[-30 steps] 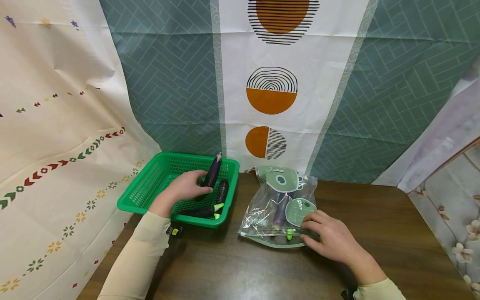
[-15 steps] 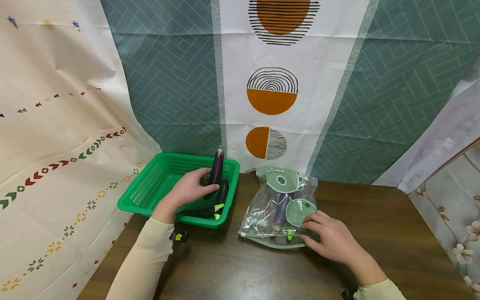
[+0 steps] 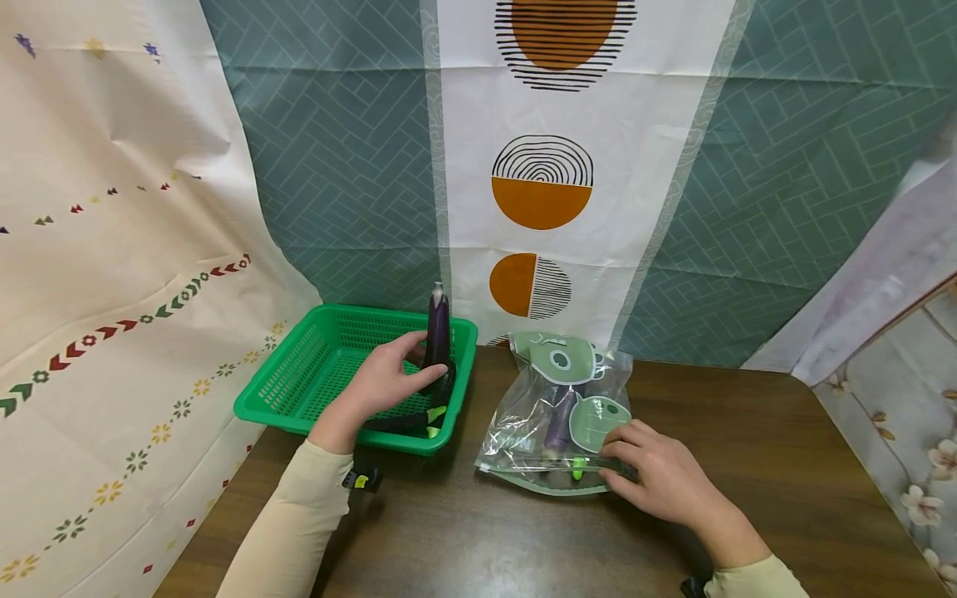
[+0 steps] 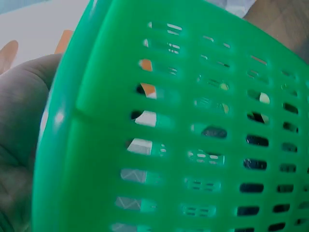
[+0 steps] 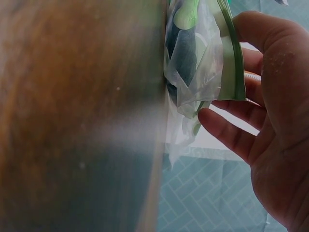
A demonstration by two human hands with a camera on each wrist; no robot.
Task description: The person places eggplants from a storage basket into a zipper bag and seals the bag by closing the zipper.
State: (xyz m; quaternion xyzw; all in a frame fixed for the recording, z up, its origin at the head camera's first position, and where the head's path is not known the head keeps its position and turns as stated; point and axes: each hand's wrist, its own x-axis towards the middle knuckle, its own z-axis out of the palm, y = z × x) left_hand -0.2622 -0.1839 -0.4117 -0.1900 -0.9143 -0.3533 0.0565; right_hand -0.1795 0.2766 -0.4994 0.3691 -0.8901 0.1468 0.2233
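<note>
My left hand [image 3: 389, 374] grips a dark purple eggplant [image 3: 438, 332] between thumb and fingers, over the right part of the green slotted basket [image 3: 254, 407]. That eggplant stands nearly upright, its pale tip pointing up. Below it, more dark eggplants [image 3: 399, 422] with light green stem ends lie in the basket. In the left wrist view the basket wall [image 4: 96, 145] hides most of the hand. At the right, my right hand [image 3: 658, 469] holds the mouth edge of a clear zip bag [image 3: 508, 423] with green printed shapes. Inside the bag lie a purple eggplant [image 3: 557, 423] and a green stem end [image 3: 578, 468].
Both the basket and the bag are on a brown wooden table [image 3: 478, 548]. Behind them hangs a patterned cloth [image 3: 359, 166], and a cream cloth [image 3: 134, 316] drapes down on the left. Flowered fabric [image 3: 920, 465] borders the table at the right.
My left hand has shifted slightly right, and the eggplant in it has swung from a tilt to nearly upright, its tip rising. The right hand and the bag stay in place.
</note>
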